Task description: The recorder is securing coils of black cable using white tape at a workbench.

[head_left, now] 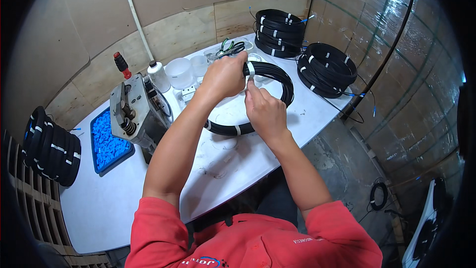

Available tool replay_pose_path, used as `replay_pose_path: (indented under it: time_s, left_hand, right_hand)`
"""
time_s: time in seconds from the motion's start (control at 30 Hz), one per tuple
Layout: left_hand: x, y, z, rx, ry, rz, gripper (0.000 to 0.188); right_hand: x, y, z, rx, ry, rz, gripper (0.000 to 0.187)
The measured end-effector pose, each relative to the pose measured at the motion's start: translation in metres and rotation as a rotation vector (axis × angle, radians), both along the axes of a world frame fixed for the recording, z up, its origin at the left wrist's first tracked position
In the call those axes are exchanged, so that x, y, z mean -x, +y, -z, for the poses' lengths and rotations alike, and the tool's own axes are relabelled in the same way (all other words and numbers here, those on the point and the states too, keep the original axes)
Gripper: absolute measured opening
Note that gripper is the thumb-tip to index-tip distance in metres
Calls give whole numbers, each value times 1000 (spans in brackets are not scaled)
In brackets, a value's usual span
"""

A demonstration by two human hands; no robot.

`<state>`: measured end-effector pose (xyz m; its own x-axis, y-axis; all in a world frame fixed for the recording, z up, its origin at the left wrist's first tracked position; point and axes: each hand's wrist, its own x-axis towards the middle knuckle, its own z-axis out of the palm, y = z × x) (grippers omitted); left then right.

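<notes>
A coil of black cable [280, 77] is held tilted above the white table, with strips of white tape around it. My left hand [225, 77] is closed around the coil's upper left side. Just right of that grip, a white tape band [251, 68] crosses the cable strands. My right hand [266, 111] is inside the ring, its fingers drawn together in a pinch at the lower end of this band. Its fingertips partly hide the tape's end. The coil's left side is mostly hidden behind my left hand and forearm.
Left on the table [233, 173] stand a metal machine [141, 104], a blue tray of small blue parts [110, 136], a white bottle [157, 75] and a plastic tub [179, 73]. Stacked coils [280, 32], more coils [326, 69] and scissors [235, 48] lie at the back. Other coils [52, 146] hang left.
</notes>
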<state>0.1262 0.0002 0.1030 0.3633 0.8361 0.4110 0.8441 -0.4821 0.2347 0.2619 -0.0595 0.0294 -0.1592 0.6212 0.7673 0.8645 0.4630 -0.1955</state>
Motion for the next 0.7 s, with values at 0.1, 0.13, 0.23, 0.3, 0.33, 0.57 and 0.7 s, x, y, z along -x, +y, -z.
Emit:
replay_pose_path:
  time_s: [0.1, 0.13, 0.23, 0.3, 0.33, 0.57, 0.7]
  left_hand:
    - [5, -1, -8, 50, -60, 146, 38]
    - [7, -2, -9, 46, -56, 144, 38]
    - [8, -5, -9, 44, -66, 168, 45]
    - [5, -10, -9, 51, -34, 153, 48]
    - [3, -13, -10, 59, -5, 141, 52]
    - [17, -13, -8, -11, -2, 134, 53]
    - [3, -16, -13, -11, 16, 186, 53]
  right_hand:
    - [-2, 10, 13, -119, 27, -1, 30]
    - [-2, 9, 16, -123, 31, -2, 30]
    - [-5, 5, 23, 35, 63, -113, 37]
    - [-10, -1, 26, 159, 82, -154, 38]
    - [-15, -6, 21, 285, 98, -191, 40]
    - [-68, 8, -64, 15, 35, -349, 49]
    - [-84, 55, -76, 21, -111, -472, 71]
